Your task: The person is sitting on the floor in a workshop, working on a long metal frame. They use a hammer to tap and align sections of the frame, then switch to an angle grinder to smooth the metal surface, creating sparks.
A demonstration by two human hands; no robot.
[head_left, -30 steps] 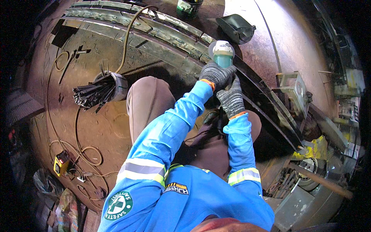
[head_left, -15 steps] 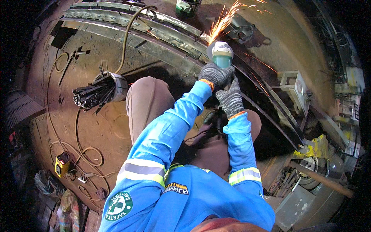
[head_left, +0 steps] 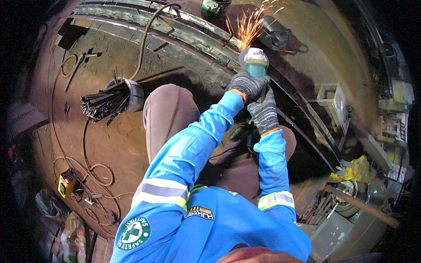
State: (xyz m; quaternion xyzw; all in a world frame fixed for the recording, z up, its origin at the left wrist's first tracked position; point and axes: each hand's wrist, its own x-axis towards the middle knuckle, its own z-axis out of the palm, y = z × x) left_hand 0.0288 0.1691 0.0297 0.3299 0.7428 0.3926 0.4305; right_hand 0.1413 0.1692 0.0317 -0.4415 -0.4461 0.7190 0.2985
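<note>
Both my hands wear grey knitted gloves with orange cuffs and are closed around an angle grinder (head_left: 255, 69) with a teal body and pale head. My left hand (head_left: 246, 85) wraps it just behind the head. Lower down, my right hand (head_left: 264, 114) grips the rear part, which the gloves mostly hide. The disc's edge meets the long metal beam (head_left: 197, 41), and orange sparks (head_left: 250, 28) fan upward from there. Exactly where the disc touches is hard to make out.
Left of my knee stands a bucket (head_left: 136, 94) full of dark metal strips (head_left: 104, 103). A hose (head_left: 144, 44) crosses the beam, and cables (head_left: 87, 172) coil near a yellow box (head_left: 66, 184). To the right are a white stool-like frame (head_left: 337, 103) and a wheel rim (head_left: 345, 195).
The grinder and both hands have shifted slightly right and down in the picture. The sparks now spread in a wider, shorter fan. Both hands keep their hold.
</note>
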